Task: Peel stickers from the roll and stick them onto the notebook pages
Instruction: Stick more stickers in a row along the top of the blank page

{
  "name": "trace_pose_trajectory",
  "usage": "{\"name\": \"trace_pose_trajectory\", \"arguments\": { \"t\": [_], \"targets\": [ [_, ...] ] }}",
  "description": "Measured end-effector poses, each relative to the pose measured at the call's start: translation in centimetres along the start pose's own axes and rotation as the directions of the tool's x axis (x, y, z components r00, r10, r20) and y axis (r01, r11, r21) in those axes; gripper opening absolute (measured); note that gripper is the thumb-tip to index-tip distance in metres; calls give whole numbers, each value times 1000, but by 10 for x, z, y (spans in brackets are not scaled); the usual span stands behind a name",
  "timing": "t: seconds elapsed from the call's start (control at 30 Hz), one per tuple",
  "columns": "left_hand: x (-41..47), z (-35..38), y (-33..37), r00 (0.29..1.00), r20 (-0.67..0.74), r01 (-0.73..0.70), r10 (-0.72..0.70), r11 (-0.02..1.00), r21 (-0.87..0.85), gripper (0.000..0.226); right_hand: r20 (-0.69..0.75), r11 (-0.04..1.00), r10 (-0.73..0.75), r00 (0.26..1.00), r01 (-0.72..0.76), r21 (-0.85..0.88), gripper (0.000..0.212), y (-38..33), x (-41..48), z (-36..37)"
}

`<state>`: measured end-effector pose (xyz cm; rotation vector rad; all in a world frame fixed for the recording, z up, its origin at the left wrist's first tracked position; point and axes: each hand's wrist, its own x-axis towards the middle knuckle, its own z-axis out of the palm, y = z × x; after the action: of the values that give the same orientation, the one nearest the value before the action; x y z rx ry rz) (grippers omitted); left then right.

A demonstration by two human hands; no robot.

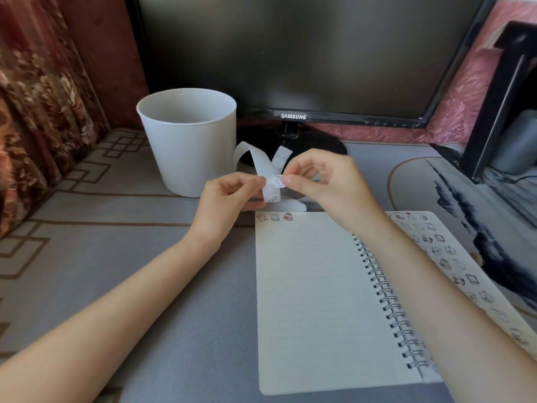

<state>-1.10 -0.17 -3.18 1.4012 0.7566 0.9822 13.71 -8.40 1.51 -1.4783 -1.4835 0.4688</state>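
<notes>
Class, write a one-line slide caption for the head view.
Left hand holds the strip, right hand pinches a sticker on it, near an open notebook.

Design on sticker (278, 181) illegibly small

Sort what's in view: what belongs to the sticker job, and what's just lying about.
Job: sticker strip, held by the left hand; sticker, pinched by the right hand; open notebook.
Lying about: white tub; Samsung monitor; round mat.
</notes>
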Motion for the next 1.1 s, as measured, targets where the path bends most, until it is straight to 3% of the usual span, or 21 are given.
{"name": "trace_pose_trajectory", "arguments": {
  "t": [0.07,0.13,0.27,0.63,1.1],
  "targets": [
    [0,0,-1,1000,-7,4,-4,1000,-1,16,93,983,169,981,-174,50,7,-4,0,-11],
    [1,0,-1,1000,-8,6,-6,1000,6,16,208,935,352,913,-352,-40,11,-2,-2,-19],
    [0,1,-2,1000,-4,3,-3,1000,14,16,205,866,498,842,-475,-155,10,10,-3,-18],
    [0,1,-3,1000,4,5,-5,1000,30,16,119,854,515,849,-497,-152,5,24,-1,-13],
    [-1,1,-1,1000,10,-5,4,999,44,16,119,867,487,865,-464,-181,10,26,-1,-12]
  ]
}}
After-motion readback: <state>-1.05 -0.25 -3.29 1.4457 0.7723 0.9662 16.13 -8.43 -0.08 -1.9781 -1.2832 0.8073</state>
